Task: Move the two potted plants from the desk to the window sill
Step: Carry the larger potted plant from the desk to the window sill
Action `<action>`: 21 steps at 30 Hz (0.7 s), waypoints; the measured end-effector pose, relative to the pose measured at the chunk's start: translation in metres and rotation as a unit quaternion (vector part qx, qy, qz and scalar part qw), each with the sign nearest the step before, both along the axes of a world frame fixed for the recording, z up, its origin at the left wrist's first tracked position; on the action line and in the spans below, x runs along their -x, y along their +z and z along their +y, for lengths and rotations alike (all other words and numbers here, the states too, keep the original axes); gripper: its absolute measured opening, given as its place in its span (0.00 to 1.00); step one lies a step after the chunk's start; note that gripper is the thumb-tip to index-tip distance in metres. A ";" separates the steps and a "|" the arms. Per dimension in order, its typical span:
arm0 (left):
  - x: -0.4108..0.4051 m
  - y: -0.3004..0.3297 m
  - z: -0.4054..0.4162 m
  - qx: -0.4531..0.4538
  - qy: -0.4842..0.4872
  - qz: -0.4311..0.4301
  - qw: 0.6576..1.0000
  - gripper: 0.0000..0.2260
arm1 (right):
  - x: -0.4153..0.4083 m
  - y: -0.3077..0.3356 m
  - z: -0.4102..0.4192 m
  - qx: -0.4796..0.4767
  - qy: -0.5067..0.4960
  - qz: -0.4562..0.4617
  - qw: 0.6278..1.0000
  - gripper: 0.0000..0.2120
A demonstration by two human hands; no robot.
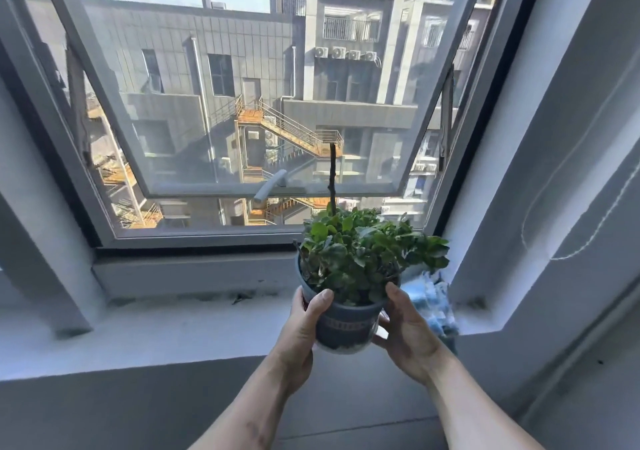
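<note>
**Potted plant held at the window sill**

You hold one potted plant in both hands, in front of the window sill. Your left hand wraps the pot's left side, thumb lying over the rim and fingers hidden behind the pot; that grip is closed on the pot. Your right hand cups the pot's right side, thumb up by the rim, fingertips under the lower edge; that grip is closed on the pot too. The pot is dark blue-grey with a paler band near its base, and it stands upright. Whether its base touches the sill or hangs just above it cannot be told.

Green leaves fill the pot, and a thin dark stem rises straight above them. Just right of the pot, in the sill's right corner, lies a crumpled blue-and-white cloth. Behind the pot the window sash is tilted open, its handle up and left of the leaves.
</note>
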State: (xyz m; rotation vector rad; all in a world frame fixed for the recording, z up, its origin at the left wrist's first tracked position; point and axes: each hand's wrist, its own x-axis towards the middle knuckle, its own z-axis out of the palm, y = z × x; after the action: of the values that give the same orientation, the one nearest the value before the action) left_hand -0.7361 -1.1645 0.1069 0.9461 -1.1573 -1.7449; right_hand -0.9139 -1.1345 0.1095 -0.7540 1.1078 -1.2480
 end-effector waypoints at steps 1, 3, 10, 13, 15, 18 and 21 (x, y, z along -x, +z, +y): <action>0.001 -0.001 -0.004 -0.002 -0.001 0.001 1.000 0.40 | 0.001 -0.001 -0.004 -0.002 -0.001 -0.002 1.000 0.47; 0.004 -0.005 -0.011 -0.006 0.001 0.010 1.000 0.37 | 0.004 -0.005 -0.009 -0.009 -0.009 -0.008 1.000 0.46; 0.010 -0.021 -0.025 -0.034 0.010 0.018 0.999 0.40 | 0.010 -0.017 -0.020 -0.029 -0.019 -0.029 0.999 0.46; 0.013 -0.022 -0.027 -0.045 0.017 0.018 0.999 0.38 | 0.010 -0.016 -0.022 -0.040 -0.022 -0.026 0.999 0.45; 0.014 -0.020 -0.027 -0.050 0.021 0.022 0.998 0.38 | 0.009 -0.015 -0.022 -0.044 -0.025 -0.022 0.998 0.45; 0.014 -0.016 -0.026 -0.052 0.018 0.014 0.998 0.39 | 0.008 -0.013 -0.022 -0.049 -0.034 -0.013 0.998 0.48; 0.010 -0.011 -0.025 -0.056 0.021 0.006 0.998 0.50 | 0.009 -0.008 -0.021 -0.056 -0.041 -0.005 0.998 0.54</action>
State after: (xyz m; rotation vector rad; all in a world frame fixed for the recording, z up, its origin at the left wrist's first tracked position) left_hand -0.7459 -1.1897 0.0956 1.0175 -1.0325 -1.7944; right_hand -0.9228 -1.1555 0.1018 -0.6229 1.2010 -1.2456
